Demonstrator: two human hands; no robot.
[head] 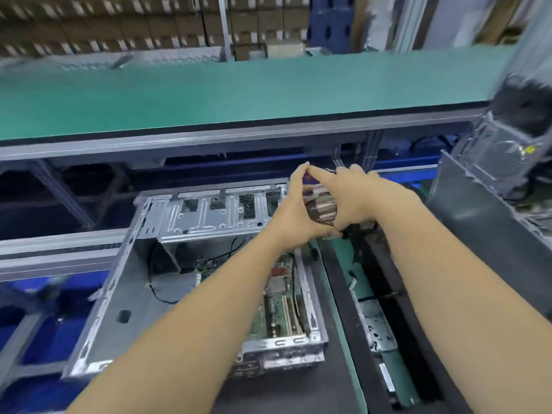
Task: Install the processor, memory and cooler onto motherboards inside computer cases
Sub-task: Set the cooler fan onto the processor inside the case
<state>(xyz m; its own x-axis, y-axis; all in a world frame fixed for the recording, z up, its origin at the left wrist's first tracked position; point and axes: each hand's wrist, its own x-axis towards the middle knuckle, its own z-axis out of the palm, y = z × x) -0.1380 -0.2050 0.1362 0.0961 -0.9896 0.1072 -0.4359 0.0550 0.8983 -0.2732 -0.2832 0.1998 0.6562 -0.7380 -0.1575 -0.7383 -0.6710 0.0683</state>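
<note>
Nearest us, an open computer case (191, 294) lies on the black conveyor strip (298, 392), motherboard (277, 306) along its right side. Above the case's far right corner we see left hand (294, 213) and right hand (355, 198) together, clamped around a finned cooler (322, 210), probably a copper-cored heatsink; blur hides detail. Beyond, a green shelf (209, 94), then stacked cartons (119, 28).

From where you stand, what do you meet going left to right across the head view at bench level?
Open computer case → motherboard inside it → left hand → finned cooler held between both hands → right hand → second case at the right edge.
</note>
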